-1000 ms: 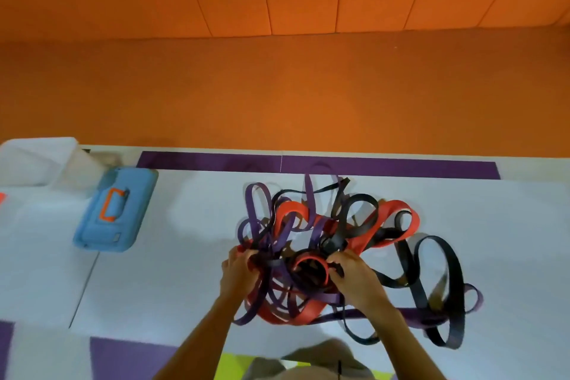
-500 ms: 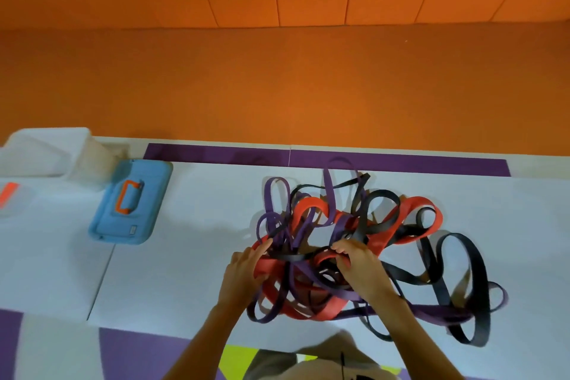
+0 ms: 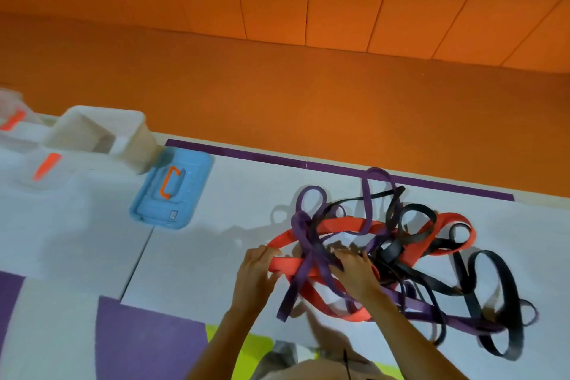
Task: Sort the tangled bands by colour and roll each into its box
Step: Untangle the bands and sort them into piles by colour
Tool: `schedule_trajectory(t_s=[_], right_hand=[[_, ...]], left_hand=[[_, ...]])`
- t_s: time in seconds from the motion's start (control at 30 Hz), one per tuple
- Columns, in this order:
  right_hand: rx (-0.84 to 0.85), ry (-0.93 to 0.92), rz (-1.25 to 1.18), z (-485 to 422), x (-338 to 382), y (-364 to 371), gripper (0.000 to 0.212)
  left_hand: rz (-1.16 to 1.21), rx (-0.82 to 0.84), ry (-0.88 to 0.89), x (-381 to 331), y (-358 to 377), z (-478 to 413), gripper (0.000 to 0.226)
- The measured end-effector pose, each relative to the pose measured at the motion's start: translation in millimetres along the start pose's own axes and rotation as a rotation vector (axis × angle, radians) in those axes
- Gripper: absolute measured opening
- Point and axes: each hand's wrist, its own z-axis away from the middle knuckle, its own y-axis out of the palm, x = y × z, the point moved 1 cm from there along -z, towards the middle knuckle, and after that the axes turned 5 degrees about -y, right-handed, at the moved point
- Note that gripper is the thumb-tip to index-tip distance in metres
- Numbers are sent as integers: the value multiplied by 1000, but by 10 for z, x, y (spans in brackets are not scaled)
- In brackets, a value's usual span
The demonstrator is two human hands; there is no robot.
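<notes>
The left hand's (image 3: pixel 254 273) grip is narrow and taken up: fingers curled over the top and thumb beneath, it pinches a flat stretch of the red band (image 3: pixel 285 264) at the near left edge of the tangle. The forearm comes up from the bottom edge, wrist straight. Just beside it, the right hand (image 3: pixel 354 274) lies knuckles up on the heap, fingers bent and fingertips buried where the purple band (image 3: pixel 303 233) crosses the red one. Whether that grip has closed on a band I cannot tell. Its forearm angles in from the lower right.

All the bands sit knotted together on the white surface (image 3: pixel 200 259), right of centre. The red one arcs round behind the hands, purple loops stand up at the far side, and the black band (image 3: pixel 496 284) trails in long loops towards the right. Well apart to the left lies a blue lid (image 3: pixel 191 191) with an orange handle. A clear box (image 3: pixel 92 129) sits just beyond it.
</notes>
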Motion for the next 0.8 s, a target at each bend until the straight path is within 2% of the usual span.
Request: schedule_trajectory(t_s=[0.1, 0.2, 0.3, 0.37, 0.43, 0.47, 0.57, 0.6, 0.67, 0.73, 0.8], right_hand=[[-139, 31, -257, 148, -85, -151, 24], [-108, 122, -387, 307, -184, -326, 8], [-26, 112, -490, 419, -274, -495, 27], [22, 113, -580, 489, -310, -626, 23], [-12, 131, -686, 570, -367, -714, 16], [-57, 133, -741, 612, -389, -745, 21], [-184, 152, -817, 697, -430, -801, 40], [-204, 142, -772, 711, -438, -818, 39], [-201, 111, -685, 714, -442, -822, 37], [-202, 103, -637, 698, -429, -817, 36], [-243, 125, -623, 672, -436, -825, 32]], left_hand=[[-1, 67, -77, 114, 2, -48, 37], [-107, 187, -123, 151, 73, -134, 36], [-201, 194, -207, 69, 175, -199, 22], [-167, 123, -156, -59, 221, -293, 17], [38, 93, -67, -227, 279, -407, 11], [189, 131, -83, -334, 304, -464, 13], [595, 435, -353, -746, 336, -599, 44], [713, 539, -449, -881, 357, -643, 49], [925, 699, -609, -1111, 377, -679, 47], [1015, 731, -632, -1261, 400, -694, 44], [1093, 661, -640, -1334, 460, -714, 41]])
